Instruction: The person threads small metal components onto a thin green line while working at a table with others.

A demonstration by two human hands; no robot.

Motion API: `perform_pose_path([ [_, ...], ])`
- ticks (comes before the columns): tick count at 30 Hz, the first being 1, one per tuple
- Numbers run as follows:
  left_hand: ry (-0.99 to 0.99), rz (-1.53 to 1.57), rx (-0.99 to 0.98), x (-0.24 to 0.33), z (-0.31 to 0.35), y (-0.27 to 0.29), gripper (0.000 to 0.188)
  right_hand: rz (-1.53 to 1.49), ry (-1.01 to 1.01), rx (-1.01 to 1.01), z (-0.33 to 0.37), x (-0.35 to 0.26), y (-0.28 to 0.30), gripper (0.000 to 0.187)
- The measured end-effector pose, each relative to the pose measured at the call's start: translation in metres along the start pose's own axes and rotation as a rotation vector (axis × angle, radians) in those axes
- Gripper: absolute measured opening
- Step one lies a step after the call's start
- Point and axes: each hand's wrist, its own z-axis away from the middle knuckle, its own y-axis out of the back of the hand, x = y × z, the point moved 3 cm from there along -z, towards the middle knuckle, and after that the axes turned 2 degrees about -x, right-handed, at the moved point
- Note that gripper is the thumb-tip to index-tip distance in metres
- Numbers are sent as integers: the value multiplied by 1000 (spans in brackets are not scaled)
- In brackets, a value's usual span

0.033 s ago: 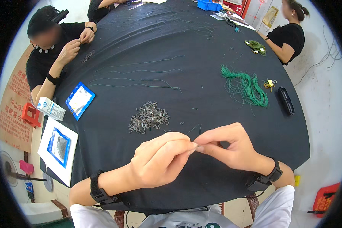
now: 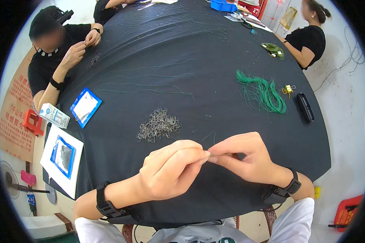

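My left hand [image 2: 172, 170] is closed in a pinch, its thumb and forefinger meeting the fingertips of my right hand [image 2: 245, 158]. Whatever lies in the left pinch is tiny and mostly covered. My right thumb and forefinger pinch a thin line [image 2: 214, 138], a bit of which sticks up beyond the fingers. Just past my left hand lies a heap of small metal fish hooks [image 2: 159, 124]. A single loose hook [image 2: 194, 131] sits to the right of that heap. Farther right is a bundle of green fishing line [image 2: 265, 92].
Several cut lines [image 2: 150, 75] stretch across the black cloth [image 2: 182, 48]. On the left are a blue-edged packet [image 2: 86, 107], a small carton [image 2: 54, 116] and a white board [image 2: 75, 162] bearing a hook packet [image 2: 63, 158]. A black case [image 2: 305, 107] lies right. Co-workers sit around the table.
My right fingers have shifted slightly against the left fingertips, and the short line sticking up has moved a little. Everything else looks the same.
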Motion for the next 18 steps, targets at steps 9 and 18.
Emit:
perform_pose_path([
  [9, -44, -109, -22, -5, 2, -3, 20, 705, 590, 165, 8, -34, -4, 21],
  [18, -127, -25, -71, 0, 3, -2, 21, 653, 527, 282, 1, -27, 11, 16],
])
